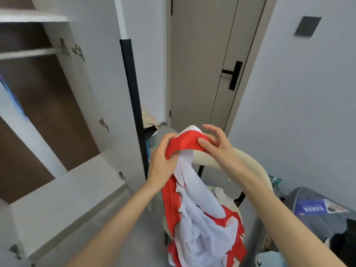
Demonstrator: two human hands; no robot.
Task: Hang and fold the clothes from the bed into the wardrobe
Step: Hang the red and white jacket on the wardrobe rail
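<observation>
The wardrobe takes up the whole left side. It's standing open, with white flat panels, a dark brown inside and a pale rail across the top, all smeared with blur and cut off by the frame edge. Straight ahead is a beige room door, shut, with a black lever handle.

The red and white garment is held up mid-air in front of a cream chair with a curved back, right of the wardrobe. Its long axis runs pretty much straight down from the hands, red band on top, and the hem drops out of the bottom of the shot. The fabric is thin and crumpled with raggedy red patches, and I honestly can't tell what sort of garment it is.

The left hand has its fingers curled round one end of the red band, bunching it. The right hand pinches the other end, thumb on the front and some fingers lifted. The ones behind the cloth are hidden.

A mesh laundry basket peeks out behind the wardrobe's black edge, mostly hidden.
</observation>
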